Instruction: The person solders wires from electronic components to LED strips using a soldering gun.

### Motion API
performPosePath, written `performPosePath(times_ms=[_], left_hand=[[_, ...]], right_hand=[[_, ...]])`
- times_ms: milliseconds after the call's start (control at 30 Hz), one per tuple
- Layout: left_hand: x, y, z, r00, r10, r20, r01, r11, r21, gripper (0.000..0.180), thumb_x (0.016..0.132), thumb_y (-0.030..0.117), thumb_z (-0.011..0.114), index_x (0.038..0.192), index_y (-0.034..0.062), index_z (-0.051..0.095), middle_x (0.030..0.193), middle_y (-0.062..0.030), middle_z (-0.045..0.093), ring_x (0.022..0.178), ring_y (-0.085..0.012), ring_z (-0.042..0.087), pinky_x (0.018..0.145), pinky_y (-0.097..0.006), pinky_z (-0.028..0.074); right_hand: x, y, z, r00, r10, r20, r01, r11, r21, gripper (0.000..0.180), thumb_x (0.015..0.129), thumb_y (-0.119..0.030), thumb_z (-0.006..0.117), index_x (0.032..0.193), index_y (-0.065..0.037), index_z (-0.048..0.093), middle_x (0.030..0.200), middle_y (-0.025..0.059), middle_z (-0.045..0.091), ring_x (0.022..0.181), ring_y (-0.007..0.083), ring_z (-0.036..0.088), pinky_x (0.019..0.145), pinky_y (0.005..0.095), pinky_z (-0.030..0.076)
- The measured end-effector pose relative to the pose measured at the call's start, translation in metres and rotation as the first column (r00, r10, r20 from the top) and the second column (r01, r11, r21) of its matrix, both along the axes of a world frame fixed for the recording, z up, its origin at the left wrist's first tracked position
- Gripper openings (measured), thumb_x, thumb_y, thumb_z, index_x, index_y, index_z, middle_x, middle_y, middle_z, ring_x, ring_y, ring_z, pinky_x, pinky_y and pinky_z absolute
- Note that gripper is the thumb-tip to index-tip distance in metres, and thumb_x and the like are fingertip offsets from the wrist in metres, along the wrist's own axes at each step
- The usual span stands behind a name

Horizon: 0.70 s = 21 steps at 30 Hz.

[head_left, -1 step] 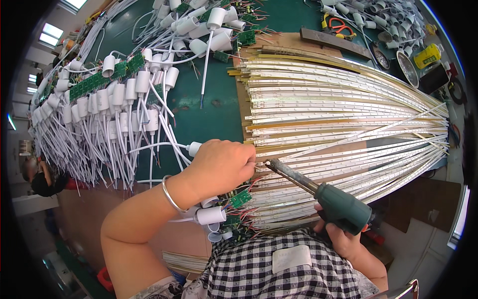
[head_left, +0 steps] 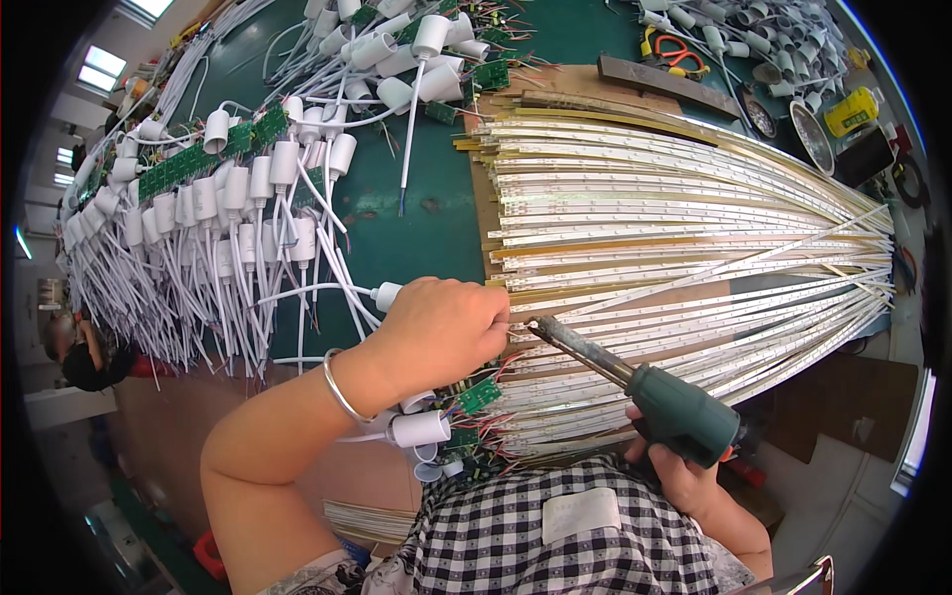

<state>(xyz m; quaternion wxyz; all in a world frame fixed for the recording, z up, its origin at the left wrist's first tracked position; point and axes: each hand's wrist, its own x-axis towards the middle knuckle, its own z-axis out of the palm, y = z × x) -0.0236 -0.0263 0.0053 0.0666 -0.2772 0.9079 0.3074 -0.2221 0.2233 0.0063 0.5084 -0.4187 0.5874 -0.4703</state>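
My right hand (head_left: 682,478) is wrapped round the dark green handle of a soldering iron (head_left: 684,415). The iron's metal shaft points up and left, and its tip is close to my left fingertips. My left hand (head_left: 444,322) is closed in a pinch at the left ends of the LED strips (head_left: 635,198); what lies between its fingers is too small and hidden to name. A white cylindrical cap (head_left: 388,296) on a cable shows behind that hand. Below my left wrist lie another white cap (head_left: 420,428) and a small green circuit board (head_left: 480,395) with thin wires.
Many white caps with cables and green circuit boards (head_left: 213,159) lie along the left of the green table (head_left: 397,238). A dark metal bar (head_left: 666,87), red-handled pliers (head_left: 676,52), a round dish (head_left: 812,137) and a yellow bottle (head_left: 853,111) are at the far right.
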Motion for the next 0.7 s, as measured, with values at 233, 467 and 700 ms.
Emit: performPosePath(times_ms=[233,467,700], left_hand=[[-0.002,-0.001,-0.004,1.0,0.007,0.024,-0.006,1.0,-0.029,0.01,0.077,0.018,0.06,0.078,0.009,0.062,0.07,-0.0095,0.065,0.068,-0.0316,0.064,0.063,-0.043,0.049],[-0.003,-0.002,-0.004,0.997,-0.008,0.073,0.01,0.999,-0.032,0.008,0.074,0.017,0.059,0.077,0.0091,0.062,0.068,-0.0094,0.065,0.067,-0.0319,0.064,0.066,-0.043,0.048],[-0.004,0.0,-0.003,0.997,-0.004,0.076,0.005,1.0,-0.013,0.008,0.075,0.016,0.059,0.076,0.009,0.062,0.068,-0.0089,0.065,0.067,-0.0316,0.063,0.068,-0.042,0.047]], right_hand=[[0.0,-0.001,0.0,0.997,0.054,-0.063,-0.054,0.999,0.007,0.044,0.087,-0.004,0.049,0.131,0.003,0.045,0.112,0.0138,0.06,0.073,0.0182,0.063,0.07,0.0302,0.052],[0.001,0.005,-0.007,0.987,0.083,-0.141,-0.072,0.994,0.076,0.041,0.087,0.002,0.047,0.128,0.002,0.046,0.107,0.0109,0.059,0.079,0.0166,0.062,0.074,0.0311,0.052],[0.013,-0.004,0.004,0.987,-0.156,-0.021,0.157,0.962,0.225,0.029,0.077,-0.004,0.063,0.105,0.003,0.063,0.095,0.0142,0.063,0.085,0.03,0.059,0.076,0.0386,0.047]])
